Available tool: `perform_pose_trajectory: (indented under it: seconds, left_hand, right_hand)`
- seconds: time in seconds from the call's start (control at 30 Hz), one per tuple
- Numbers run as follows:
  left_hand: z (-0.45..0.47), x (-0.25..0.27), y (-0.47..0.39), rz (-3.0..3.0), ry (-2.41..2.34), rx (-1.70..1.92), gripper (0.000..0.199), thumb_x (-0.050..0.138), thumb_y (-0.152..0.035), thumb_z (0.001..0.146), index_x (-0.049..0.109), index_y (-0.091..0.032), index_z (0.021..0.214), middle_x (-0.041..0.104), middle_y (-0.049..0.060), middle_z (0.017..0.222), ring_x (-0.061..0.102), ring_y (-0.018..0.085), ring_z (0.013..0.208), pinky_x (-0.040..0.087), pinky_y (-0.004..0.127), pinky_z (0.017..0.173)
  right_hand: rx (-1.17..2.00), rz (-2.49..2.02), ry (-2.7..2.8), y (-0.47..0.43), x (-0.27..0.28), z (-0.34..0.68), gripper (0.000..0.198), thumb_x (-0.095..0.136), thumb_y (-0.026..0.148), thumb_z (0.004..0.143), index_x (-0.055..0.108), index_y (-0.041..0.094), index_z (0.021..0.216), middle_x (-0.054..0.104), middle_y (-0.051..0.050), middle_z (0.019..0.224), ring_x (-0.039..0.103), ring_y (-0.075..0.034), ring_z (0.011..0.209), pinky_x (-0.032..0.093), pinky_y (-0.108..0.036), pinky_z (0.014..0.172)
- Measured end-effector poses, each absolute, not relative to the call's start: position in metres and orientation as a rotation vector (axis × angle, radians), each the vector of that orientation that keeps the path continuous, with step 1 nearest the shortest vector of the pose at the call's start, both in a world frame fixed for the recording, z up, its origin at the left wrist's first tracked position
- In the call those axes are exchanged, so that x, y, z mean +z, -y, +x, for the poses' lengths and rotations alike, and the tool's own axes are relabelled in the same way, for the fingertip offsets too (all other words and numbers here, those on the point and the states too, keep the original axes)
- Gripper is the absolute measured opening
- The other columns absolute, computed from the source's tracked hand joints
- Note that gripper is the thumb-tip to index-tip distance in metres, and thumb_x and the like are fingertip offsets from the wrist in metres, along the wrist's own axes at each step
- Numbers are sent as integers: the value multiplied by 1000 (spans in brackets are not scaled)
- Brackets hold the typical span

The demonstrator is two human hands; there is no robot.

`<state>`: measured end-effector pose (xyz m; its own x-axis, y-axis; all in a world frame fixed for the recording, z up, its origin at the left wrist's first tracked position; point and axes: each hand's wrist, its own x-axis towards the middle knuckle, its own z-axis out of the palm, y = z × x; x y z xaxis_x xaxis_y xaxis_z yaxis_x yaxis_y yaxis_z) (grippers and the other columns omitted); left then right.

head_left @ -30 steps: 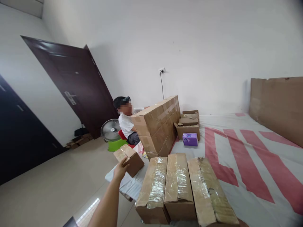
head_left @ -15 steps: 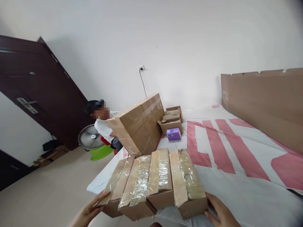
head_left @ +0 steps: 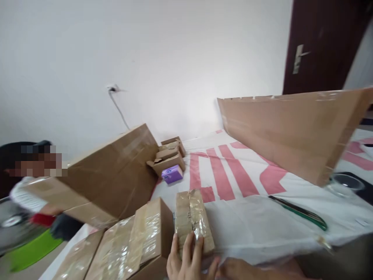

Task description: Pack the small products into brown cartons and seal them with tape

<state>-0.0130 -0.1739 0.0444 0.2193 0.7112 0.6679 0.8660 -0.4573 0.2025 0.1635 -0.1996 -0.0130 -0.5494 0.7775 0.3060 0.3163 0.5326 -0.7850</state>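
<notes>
No readable wording, large red letter-like strokes point(head_left: 220, 173) on the white cloth point(head_left: 250, 214), not legible as words, a blurred emblem point(head_left: 166, 177) on the purple pack point(head_left: 175, 174), small dark marks point(head_left: 189, 215) on the rightmost taped carton point(head_left: 182, 210) too faint to read

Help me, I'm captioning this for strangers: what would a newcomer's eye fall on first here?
Probably the bright purple pack, left of centre, vivid against the brown boxes behind it, then the broad red markings across the white cloth. Up close at bottom centre, the left hand rests on a taped box. A slim green-and-black tool lies at right.
</notes>
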Motion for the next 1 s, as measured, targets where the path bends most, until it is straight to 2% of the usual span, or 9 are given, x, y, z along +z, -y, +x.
perform_pose_trajectory:
  seconds: [0.1,0.2,0.27,0.37,0.43,0.53,0.77,0.9,1.0]
  left_hand:
    - [4,47,169,-2324,1351,-1069,25,75,-47,69,71,-30,87,68,9,111,55,38,113,29,56,102]
    - [-4,57,156,-2254,1376,-1043,31,74,-54,67,65,-25,74,64,11,112,54,38,113,30,56,103]
    - [-13,61,148,-2150,1548,-1021,41,74,-59,64,62,-24,81,58,14,120,47,41,121,29,58,103]
    - [-22,63,140,-1993,1765,-978,60,70,-60,67,56,-21,109,48,17,132,35,43,131,29,62,103]
    - [-21,65,139,-1969,1752,-879,61,65,-55,73,52,-18,119,46,20,132,35,44,130,30,63,100]
    - [-12,71,140,-2006,1649,-730,48,61,-44,78,55,-18,118,49,20,128,40,45,123,33,64,95]
    - [-17,88,143,-2424,1201,-880,45,63,-20,68,58,-24,112,55,14,127,44,38,124,37,54,95]
    - [-33,93,143,-2838,761,-773,66,59,-18,64,48,-20,129,51,14,136,33,37,137,31,57,106]
    - [-38,83,148,-2829,943,-816,62,57,-14,67,52,-24,128,35,13,149,18,42,143,28,65,106]
  right_hand:
    - [671,-1087,2033,205,6,223,46,51,52,88,65,19,116,71,-13,111,65,-24,104,50,-38,95]
    - [321,-1585,1790,207,14,302,33,47,37,91,65,18,111,69,-15,112,63,-26,106,50,-44,94]
    - [37,-1894,1720,208,9,348,34,52,30,86,66,17,114,66,-16,118,59,-32,113,44,-50,99]
    - [-192,-2266,1635,214,-14,390,42,57,30,80,65,16,119,65,-18,119,58,-37,110,48,-51,90]
    - [-228,-2340,1651,219,-30,401,42,53,30,83,63,17,122,66,-17,117,59,-36,105,49,-49,84]
    - [-197,-2310,1692,220,-42,403,40,41,24,89,65,18,120,67,-15,108,61,-32,97,49,-45,81]
    - [26,-2225,1607,203,-25,396,42,36,19,89,58,12,124,61,-17,109,64,-27,95,52,-36,78]
    - [24,-2221,1591,194,-9,389,40,37,21,89,59,13,121,60,-16,109,65,-27,93,53,-37,75]
    - [-38,-2089,1564,186,12,386,39,38,25,88,56,16,121,61,-16,116,64,-28,104,53,-37,80]
